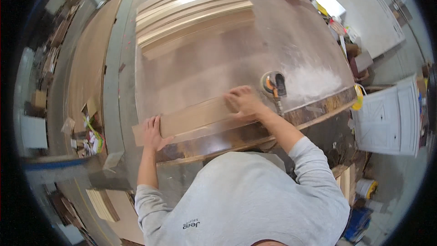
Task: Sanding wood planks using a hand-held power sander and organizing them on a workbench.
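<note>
Both hands are pressing flat, fingers spread, on a wooden plank [191, 118] lying along the bench's [218, 64] near edge: left hand [152, 133] at its end, right hand [243, 101] beside the sander [273, 84].

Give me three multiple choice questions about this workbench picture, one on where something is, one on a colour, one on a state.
1. Where does the sander sit?
A. right of the right hand
B. on the floor
C. on the plank stack

2. What colour is the person's shirt?
A. red
B. grey
C. black

3. How does the left hand meet the wooden strip?
A. pressed flat on it
B. lifted clear
C. holding it upright

Answers: 1 A, it lies beside the right hand on the workbench. 2 B, pale grey cloth. 3 A, palm down on the strip's end.
</note>
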### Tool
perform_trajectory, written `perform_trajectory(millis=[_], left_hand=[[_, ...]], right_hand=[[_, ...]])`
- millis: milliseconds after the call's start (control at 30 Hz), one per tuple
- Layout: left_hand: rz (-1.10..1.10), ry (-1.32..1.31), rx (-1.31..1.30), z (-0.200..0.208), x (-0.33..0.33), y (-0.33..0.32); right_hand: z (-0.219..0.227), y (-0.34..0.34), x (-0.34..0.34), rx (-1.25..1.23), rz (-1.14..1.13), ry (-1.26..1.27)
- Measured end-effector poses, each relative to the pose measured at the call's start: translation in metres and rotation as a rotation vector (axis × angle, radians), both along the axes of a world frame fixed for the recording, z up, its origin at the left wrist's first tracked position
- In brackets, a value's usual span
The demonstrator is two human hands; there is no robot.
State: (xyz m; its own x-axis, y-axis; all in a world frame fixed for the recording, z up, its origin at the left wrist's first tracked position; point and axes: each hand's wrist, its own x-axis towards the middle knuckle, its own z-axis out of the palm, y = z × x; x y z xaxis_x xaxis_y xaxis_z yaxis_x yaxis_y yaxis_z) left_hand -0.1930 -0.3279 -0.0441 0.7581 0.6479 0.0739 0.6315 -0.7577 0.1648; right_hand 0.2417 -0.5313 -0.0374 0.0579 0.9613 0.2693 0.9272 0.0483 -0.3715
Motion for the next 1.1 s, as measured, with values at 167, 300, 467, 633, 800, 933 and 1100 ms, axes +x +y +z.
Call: perform_trajectory(millis=[167, 300, 467, 633, 800, 933, 1100], left_hand=[[-0.013, -0.022, -0.024, 0.008, 0.007, -0.003], [-0.021, -0.067, 0.017, 0.014, 0.011, -0.005], [-0.01, -0.087, -0.036, 0.016, 0.014, -0.005], [-0.01, -0.096, -0.02, 0.017, 0.015, -0.006], [-0.043, -0.097, -0.044, 0.013, 0.017, 0.001], [-0.071, -0.119, 0.023, 0.006, 0.017, 0.004], [-0.074, -0.165, 0.022, 0.001, 0.016, 0.003]], right_hand=[[0.05, -0.029, 0.063, -0.113, -0.797, -0.22], [0.041, -0.039, 0.089, -0.359, -1.008, 0.183], [0.023, -0.027, 0.108, -0.224, -0.927, 0.416], [0.066, -0.03, 0.085, -0.128, -0.855, 0.33], [0.098, -0.014, 0.013, -0.211, -0.503, 0.309], [0.096, 0.011, -0.038, -0.33, -0.386, 0.172], [0.088, 0.062, -0.112, -0.444, -0.331, 0.156]])
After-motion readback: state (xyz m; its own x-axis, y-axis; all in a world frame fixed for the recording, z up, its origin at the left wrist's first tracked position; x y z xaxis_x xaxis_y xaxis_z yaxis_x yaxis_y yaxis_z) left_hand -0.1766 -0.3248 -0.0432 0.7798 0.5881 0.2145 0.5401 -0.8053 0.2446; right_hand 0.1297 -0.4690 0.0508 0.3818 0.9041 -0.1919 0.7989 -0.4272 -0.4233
